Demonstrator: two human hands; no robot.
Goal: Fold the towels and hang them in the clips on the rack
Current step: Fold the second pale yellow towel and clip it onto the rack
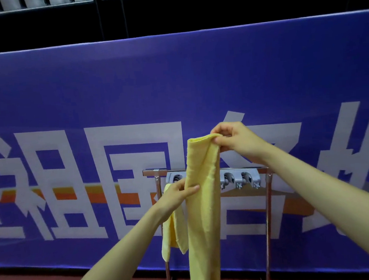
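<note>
From the head view, the right hand [238, 139] pinched the top edge of a long yellow towel [202, 204], holding it up above the rack [267, 199], while the left hand [176, 196] gripped the towel's side lower down, fingers laid over the front. A second yellow towel [171, 234] already hung at the rack's left end, apparently from a clip hidden behind the left hand. The grey clips [236, 178] sat just behind the held towel, some free on the right. Probably the trick was keeping the fold narrow and edges even, then pushing the bunched top straight into a free clip. The blue banner [89, 102] behind had big white Chinese characters, partly cut off, one looking like 国.
</note>
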